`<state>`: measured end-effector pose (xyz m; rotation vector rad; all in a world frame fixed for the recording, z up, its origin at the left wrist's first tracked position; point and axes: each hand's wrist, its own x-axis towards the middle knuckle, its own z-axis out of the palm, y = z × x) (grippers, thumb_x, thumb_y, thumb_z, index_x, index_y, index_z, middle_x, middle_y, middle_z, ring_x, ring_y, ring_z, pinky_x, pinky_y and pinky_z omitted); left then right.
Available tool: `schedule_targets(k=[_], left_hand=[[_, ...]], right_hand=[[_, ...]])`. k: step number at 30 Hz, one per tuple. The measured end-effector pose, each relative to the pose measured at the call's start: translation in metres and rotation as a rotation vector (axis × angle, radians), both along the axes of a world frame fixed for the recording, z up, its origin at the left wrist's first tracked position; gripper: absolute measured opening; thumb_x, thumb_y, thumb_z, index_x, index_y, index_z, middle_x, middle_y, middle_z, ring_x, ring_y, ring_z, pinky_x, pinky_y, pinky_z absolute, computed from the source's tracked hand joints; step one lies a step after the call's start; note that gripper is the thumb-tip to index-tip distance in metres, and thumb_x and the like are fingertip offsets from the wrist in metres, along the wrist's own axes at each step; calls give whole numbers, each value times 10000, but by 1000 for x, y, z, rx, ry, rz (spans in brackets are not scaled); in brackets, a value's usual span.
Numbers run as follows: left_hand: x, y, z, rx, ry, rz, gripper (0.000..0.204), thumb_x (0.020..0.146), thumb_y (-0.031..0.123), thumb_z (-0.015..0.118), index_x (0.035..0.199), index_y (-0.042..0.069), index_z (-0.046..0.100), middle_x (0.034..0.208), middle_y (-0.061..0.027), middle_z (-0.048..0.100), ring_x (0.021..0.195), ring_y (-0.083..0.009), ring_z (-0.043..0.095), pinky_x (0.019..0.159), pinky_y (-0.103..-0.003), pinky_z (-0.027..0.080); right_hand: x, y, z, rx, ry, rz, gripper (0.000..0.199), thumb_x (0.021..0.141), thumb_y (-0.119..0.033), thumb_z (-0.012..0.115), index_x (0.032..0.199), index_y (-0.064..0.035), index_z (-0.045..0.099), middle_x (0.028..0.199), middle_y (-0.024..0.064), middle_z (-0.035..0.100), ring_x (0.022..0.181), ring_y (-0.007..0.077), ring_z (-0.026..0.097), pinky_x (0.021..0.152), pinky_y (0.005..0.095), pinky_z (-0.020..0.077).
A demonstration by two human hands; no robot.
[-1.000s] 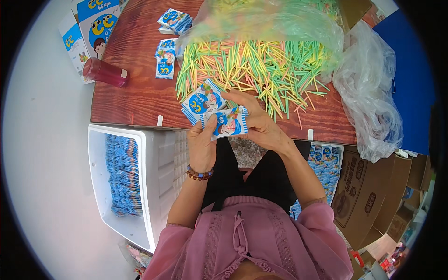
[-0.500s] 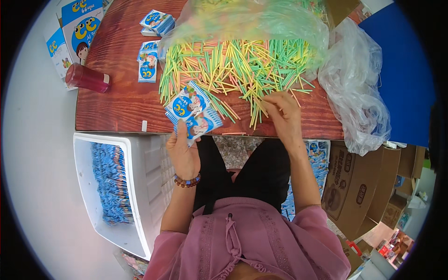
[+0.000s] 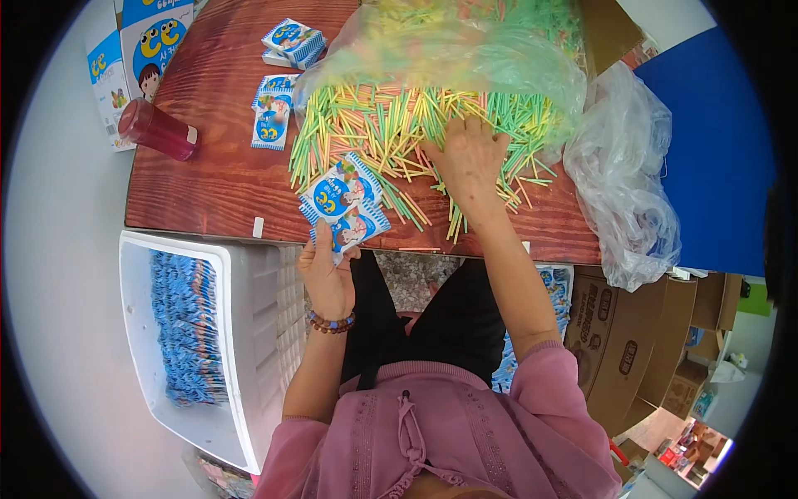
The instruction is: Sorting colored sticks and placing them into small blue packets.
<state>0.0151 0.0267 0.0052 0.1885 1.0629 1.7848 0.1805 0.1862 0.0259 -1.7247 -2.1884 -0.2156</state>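
Observation:
My left hand point(image 3: 326, 270) holds a fan of small blue and white packets point(image 3: 343, 202) above the near edge of the wooden table point(image 3: 208, 179). My right hand point(image 3: 470, 158) lies palm down, fingers spread, on a heap of thin green, yellow and pink sticks point(image 3: 374, 125) spread across the table. A clear plastic bag point(image 3: 440, 50) holding more sticks sits just behind the heap.
More blue packets point(image 3: 273, 116) lie at the back left of the table, next to a red cylinder point(image 3: 156, 130). A white crate point(image 3: 195, 333) of blue packets stands at my left. A crumpled clear bag point(image 3: 628, 183) hangs off the right; cardboard boxes point(image 3: 619, 349) stand below it.
My right hand let go of the packets and reached forward onto the stick heap. My left hand kept the packets and stayed near the table edge.

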Motion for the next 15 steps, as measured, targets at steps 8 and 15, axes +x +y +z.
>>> schedule_targets(k=[8, 15], left_hand=[[-3, -1, -3, 7, -5, -13, 224, 952, 239, 599, 869, 38, 655, 851, -53, 675, 678, -105, 581, 572, -268, 451], [-2, -1, -2, 8, 10, -14, 223, 952, 239, 599, 879, 36, 655, 841, -50, 674, 669, -111, 587, 574, -269, 462]], right_hand=[[-11, 9, -21, 70, -126, -31, 219, 750, -232, 666, 841, -35, 627, 866, 117, 601, 855, 276, 581, 758, 442, 376], [-9, 9, -35, 81, -141, 13, 188, 811, -190, 608, 901, -25, 595, 905, 139, 594, 875, 290, 577, 771, 443, 373]])
